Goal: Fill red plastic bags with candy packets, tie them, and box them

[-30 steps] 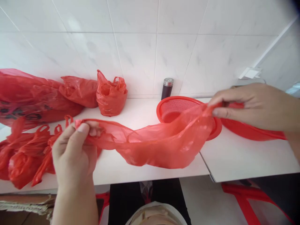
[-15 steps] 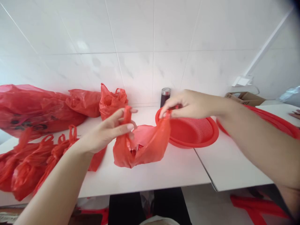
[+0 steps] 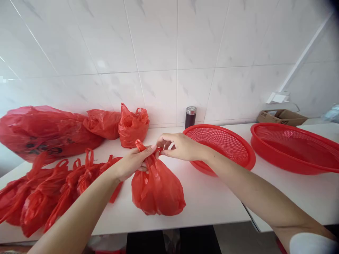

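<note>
red bag (image 3: 159, 193) beneath both hands (image 3: 134, 162) (image 3: 182, 146)

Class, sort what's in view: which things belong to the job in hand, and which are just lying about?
In the job:
held red bag
left hand
right hand
probably the front-left bags
possibly the nearer basket

Apparently lying about:
dark flask
cardboard box

A dark vacuum flask with a silvery lid (image 3: 190, 118) stands upright near the marble-patterned tiled wall (image 3: 159, 46). In front of the flask and to its right sits a red perforated plastic colander (image 3: 234, 139); farther right of it, a wide red plastic basin (image 3: 291, 170). Well right of the flask are an open cardboard box (image 3: 278, 120), a white wall socket (image 3: 278, 97) and slanting white cable trunking (image 3: 304, 54).
</note>
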Demonstrator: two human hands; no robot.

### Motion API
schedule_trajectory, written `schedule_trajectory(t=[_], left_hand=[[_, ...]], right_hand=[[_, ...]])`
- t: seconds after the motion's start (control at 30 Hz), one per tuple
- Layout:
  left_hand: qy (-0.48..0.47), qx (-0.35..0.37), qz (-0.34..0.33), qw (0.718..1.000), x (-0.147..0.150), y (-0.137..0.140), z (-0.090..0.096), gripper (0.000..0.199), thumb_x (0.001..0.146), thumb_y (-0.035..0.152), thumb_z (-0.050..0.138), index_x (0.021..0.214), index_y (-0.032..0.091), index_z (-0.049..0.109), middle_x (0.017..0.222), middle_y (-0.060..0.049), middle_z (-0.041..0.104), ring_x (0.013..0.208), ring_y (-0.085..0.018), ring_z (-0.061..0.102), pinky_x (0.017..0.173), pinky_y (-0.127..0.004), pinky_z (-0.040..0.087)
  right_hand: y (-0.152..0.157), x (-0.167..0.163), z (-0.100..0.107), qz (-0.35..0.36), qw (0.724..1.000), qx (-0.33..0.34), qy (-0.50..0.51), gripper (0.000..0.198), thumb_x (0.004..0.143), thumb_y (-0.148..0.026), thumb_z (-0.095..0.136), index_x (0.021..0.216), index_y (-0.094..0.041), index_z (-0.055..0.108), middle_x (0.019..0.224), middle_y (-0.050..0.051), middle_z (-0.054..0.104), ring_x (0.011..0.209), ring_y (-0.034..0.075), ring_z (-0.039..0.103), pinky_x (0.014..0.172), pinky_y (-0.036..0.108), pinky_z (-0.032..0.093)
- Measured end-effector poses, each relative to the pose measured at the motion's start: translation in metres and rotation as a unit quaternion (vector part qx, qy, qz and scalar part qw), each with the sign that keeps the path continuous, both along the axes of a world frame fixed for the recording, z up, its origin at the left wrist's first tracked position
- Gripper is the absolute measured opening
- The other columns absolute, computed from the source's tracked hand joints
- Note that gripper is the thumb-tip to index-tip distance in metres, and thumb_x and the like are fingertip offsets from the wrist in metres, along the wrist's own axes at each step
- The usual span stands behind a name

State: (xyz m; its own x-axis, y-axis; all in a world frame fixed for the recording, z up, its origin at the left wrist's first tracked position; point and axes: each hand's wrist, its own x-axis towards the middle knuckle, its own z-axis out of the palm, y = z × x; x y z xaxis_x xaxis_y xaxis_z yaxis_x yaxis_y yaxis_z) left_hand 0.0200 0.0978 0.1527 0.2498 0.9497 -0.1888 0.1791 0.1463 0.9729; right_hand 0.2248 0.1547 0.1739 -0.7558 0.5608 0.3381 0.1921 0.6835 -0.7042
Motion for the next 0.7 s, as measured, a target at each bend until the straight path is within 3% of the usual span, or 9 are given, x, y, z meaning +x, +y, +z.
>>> schedule_trajectory(t=[0.1, 0.2, 0.3, 0.4, 0.47, 0.57, 0.63, 0.7], left_hand=[[-0.039, 0.006, -0.046, 0.998, -0.001, 0.0, -0.003, 0.035, 0.09, 0.052, 0.05, 0.079, 0.02, 0.059, 0.048, 0.005, 0.045, 0.04, -0.008, 0.035, 0.042, -0.021, 0.036], [-0.045, 0.045, -0.06, 0.996, -0.004, -0.001, 0.001, 0.029, 0.091, 0.046, 0.05, 0.08, 0.021, 0.06, 0.063, -0.001, 0.062, 0.05, -0.012, 0.051, 0.052, -0.025, 0.045], [0.028, 0.115, -0.111, 0.987, -0.01, -0.005, 0.006, 0.02, 0.087, 0.035, 0.057, 0.077, 0.021, 0.066, 0.072, -0.003, 0.066, 0.064, -0.016, 0.059, 0.065, -0.03, 0.05], [0.127, 0.144, -0.129, 0.973, -0.009, -0.009, 0.004, 0.013, 0.084, 0.029, 0.058, 0.083, 0.022, 0.07, 0.074, -0.002, 0.065, 0.062, -0.016, 0.06, 0.062, -0.03, 0.05], [0.196, 0.19, -0.098, 0.957, -0.006, -0.01, -0.003, 0.014, 0.081, 0.02, 0.054, 0.082, 0.021, 0.068, 0.07, 0.0, 0.062, 0.058, -0.013, 0.056, 0.057, -0.026, 0.046], [0.305, 0.313, -0.014, 0.899, -0.003, -0.01, -0.018, 0.024, 0.069, 0.002, 0.044, 0.071, 0.02, 0.059, 0.058, 0.004, 0.051, 0.052, -0.01, 0.047, 0.051, -0.021, 0.037], [0.345, 0.372, 0.034, 0.861, -0.003, -0.01, -0.027, 0.029, 0.064, -0.002, 0.039, 0.076, 0.02, 0.055, 0.063, 0.004, 0.053, 0.051, -0.01, 0.045, 0.049, -0.021, 0.035], [0.355, 0.408, 0.061, 0.839, -0.005, -0.01, -0.033, 0.032, 0.069, 0.0, 0.039, 0.087, 0.02, 0.057, 0.08, 0.0, 0.061, 0.057, -0.011, 0.05, 0.051, -0.022, 0.038]], right_hand=[[-0.015, 0.001, -0.011, -0.049, 0.997, -0.012, 0.056, 0.007, 0.084, -0.016, 0.055, 0.086, -0.022, 0.059, 0.087, -0.002, 0.067, 0.08, 0.012, 0.062, 0.071, 0.026, 0.05], [-0.04, 0.003, -0.007, -0.032, 0.995, -0.013, 0.096, 0.005, 0.084, -0.019, 0.058, 0.086, -0.023, 0.059, 0.089, -0.002, 0.066, 0.082, 0.012, 0.062, 0.074, 0.027, 0.05], [-0.055, 0.002, -0.004, 0.039, 0.995, -0.004, 0.087, 0.007, 0.083, -0.019, 0.062, 0.088, -0.023, 0.062, 0.092, -0.001, 0.067, 0.087, 0.013, 0.062, 0.083, 0.029, 0.049], [-0.047, -0.008, -0.018, -0.01, 0.988, -0.029, 0.15, 0.011, 0.092, -0.027, 0.054, 0.098, -0.024, 0.062, 0.101, 0.001, 0.065, 0.097, 0.014, 0.061, 0.09, 0.031, 0.046], [-0.035, -0.018, -0.037, -0.038, 0.983, -0.086, 0.157, 0.022, 0.097, -0.033, 0.044, 0.11, -0.025, 0.06, 0.101, 0.002, 0.065, 0.099, 0.015, 0.06, 0.092, 0.032, 0.045], [-0.018, -0.032, -0.069, -0.036, 0.978, -0.162, 0.13, 0.03, 0.1, -0.04, 0.037, 0.117, -0.026, 0.058, 0.083, -0.001, 0.063, 0.085, 0.014, 0.062, 0.089, 0.033, 0.046], [-0.014, -0.039, -0.084, -0.021, 0.968, -0.208, 0.141, 0.032, 0.1, -0.043, 0.036, 0.117, -0.027, 0.057, 0.068, -0.004, 0.056, 0.067, 0.012, 0.059, 0.082, 0.033, 0.048], [-0.013, -0.041, -0.092, 0.02, 0.952, -0.265, 0.151, 0.031, 0.098, -0.047, 0.038, 0.115, -0.027, 0.056, 0.063, -0.007, 0.052, 0.054, 0.011, 0.054, 0.074, 0.032, 0.05]])
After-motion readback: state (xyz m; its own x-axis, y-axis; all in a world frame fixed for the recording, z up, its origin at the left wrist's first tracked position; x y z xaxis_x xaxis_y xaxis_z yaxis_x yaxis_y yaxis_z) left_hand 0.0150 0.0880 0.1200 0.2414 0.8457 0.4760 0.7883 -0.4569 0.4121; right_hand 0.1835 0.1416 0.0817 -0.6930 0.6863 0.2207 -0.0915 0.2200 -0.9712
